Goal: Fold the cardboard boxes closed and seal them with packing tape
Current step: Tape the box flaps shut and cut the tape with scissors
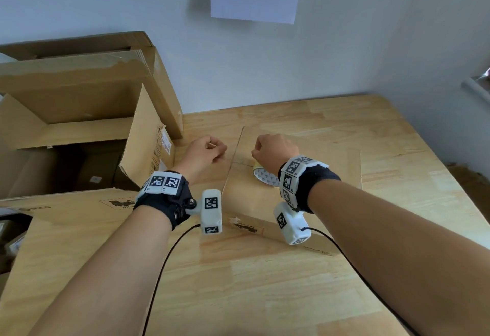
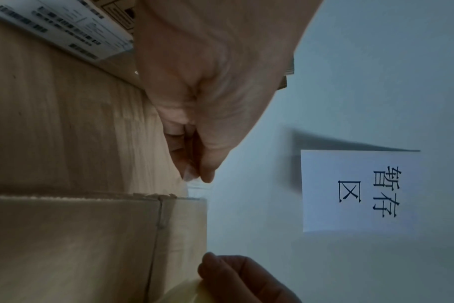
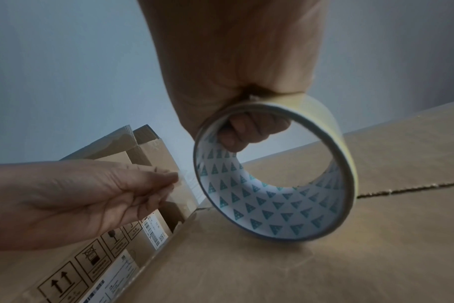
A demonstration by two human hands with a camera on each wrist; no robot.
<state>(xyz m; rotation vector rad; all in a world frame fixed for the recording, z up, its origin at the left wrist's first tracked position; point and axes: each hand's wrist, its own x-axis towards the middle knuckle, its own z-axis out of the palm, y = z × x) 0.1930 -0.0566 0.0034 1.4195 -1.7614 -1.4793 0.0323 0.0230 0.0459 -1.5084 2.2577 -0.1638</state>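
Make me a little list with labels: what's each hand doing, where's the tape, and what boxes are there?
left hand: pinches the loose clear end of the tape
right hand: holds the tape roll, fingers through its middle
tape roll: standing on edge, at the closed box's top
closed box: flaps folded shut, seam not yet taped
open box: on the left, flaps up
table: light wood
wall: paper sign

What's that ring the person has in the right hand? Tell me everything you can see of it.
It is a roll of packing tape: a cardboard core printed inside with small teal triangles on white, wound with pale yellowish clear tape. The right hand grips its top, fingers hooked through the hole. It stands on edge on the closed cardboard box. The left hand pinches its pulled-out clear end.
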